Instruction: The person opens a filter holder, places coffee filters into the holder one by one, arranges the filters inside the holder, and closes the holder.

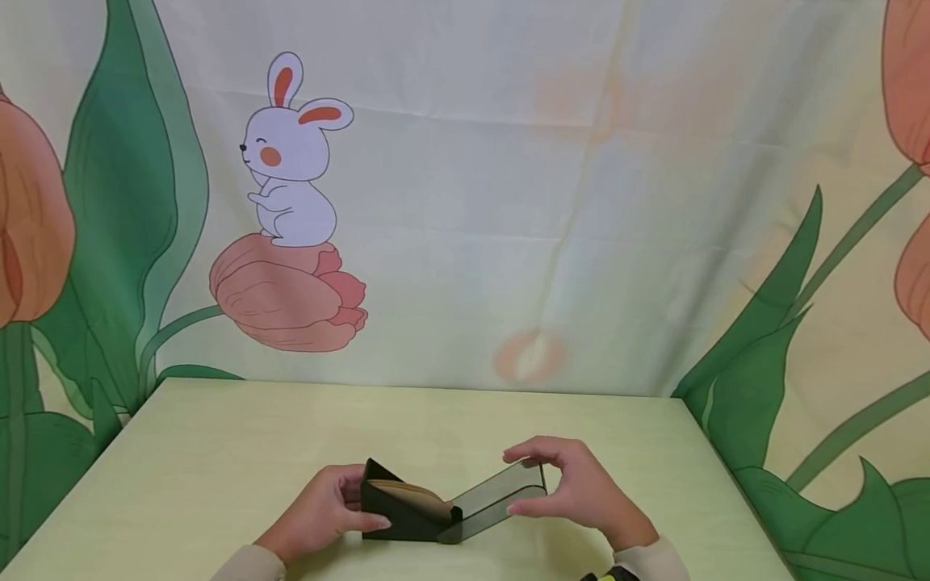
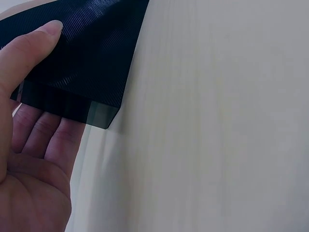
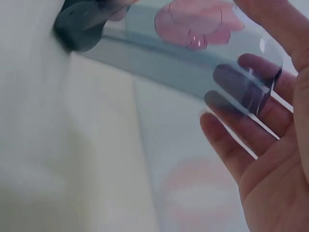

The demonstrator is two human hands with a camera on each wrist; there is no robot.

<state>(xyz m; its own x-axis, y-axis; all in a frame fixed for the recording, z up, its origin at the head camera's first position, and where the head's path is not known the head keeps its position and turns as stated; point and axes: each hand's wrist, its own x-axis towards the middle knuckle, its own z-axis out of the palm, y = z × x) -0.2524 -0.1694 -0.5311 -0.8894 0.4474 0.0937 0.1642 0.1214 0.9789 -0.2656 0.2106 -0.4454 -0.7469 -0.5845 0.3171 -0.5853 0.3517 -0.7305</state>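
Note:
A black hinged box (image 1: 403, 516) with a ribbed surface stands tilted on the table, its smoky see-through lid (image 1: 494, 504) swung out to the right. Brown paper sheets (image 1: 410, 490) show inside the black part. My left hand (image 1: 327, 508) grips the box at its left end, thumb on the near face; in the left wrist view the thumb lies over the black side (image 2: 91, 58) with the fingers behind. With thumb and fingers, my right hand (image 1: 584, 488) holds the far end of the lid. Through the clear plastic, fingertips (image 3: 231, 82) show in the right wrist view.
A pale wood-grain table (image 1: 291, 420) lies under the box and hands. Behind it hangs a cloth backdrop (image 1: 450, 202) printed with a rabbit, tulips and leaves. A dark wrist strap (image 1: 613, 574) shows at the right sleeve.

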